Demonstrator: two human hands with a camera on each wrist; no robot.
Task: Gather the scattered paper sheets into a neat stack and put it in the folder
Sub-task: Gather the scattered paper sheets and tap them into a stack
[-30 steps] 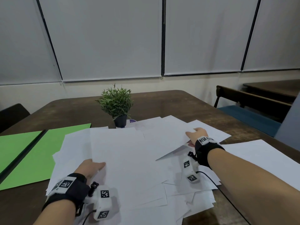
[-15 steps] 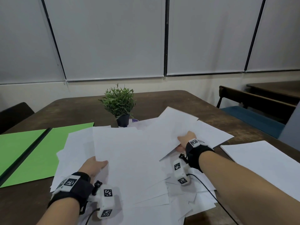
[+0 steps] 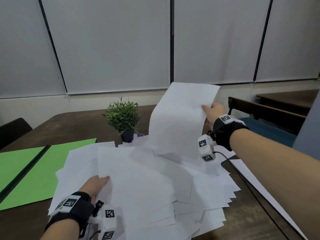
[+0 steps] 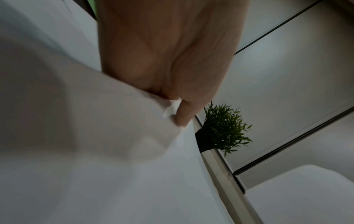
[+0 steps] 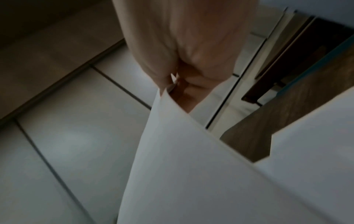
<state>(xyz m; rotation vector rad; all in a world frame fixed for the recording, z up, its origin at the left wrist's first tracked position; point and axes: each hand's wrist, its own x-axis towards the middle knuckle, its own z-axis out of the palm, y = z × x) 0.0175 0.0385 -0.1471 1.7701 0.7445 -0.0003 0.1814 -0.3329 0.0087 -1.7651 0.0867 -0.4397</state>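
A loose pile of white paper sheets [image 3: 155, 187] covers the middle of the brown table. My right hand [image 3: 210, 111] pinches the right edge of one sheet [image 3: 180, 118] and holds it raised and curved above the pile; the right wrist view shows its thumb and fingers clamped on that sheet [image 5: 182, 151]. My left hand [image 3: 97, 183] grips the left edge of the top sheet of the pile, thumb on top, fingers tucked under the paper [image 4: 114, 121]. An open green folder [image 3: 34, 174] lies flat at the left.
A small potted plant [image 3: 123, 116] stands just behind the pile. One more white sheet [image 3: 270, 193] lies apart at the table's right edge. A chair with a blue seat [image 3: 270, 129] stands beyond the right side, a dark chair [image 3: 13, 130] at far left.
My right hand has lifted a sheet from flat on the pile to high above it, moving up and to the right. My left hand has stayed on the pile's left edge.
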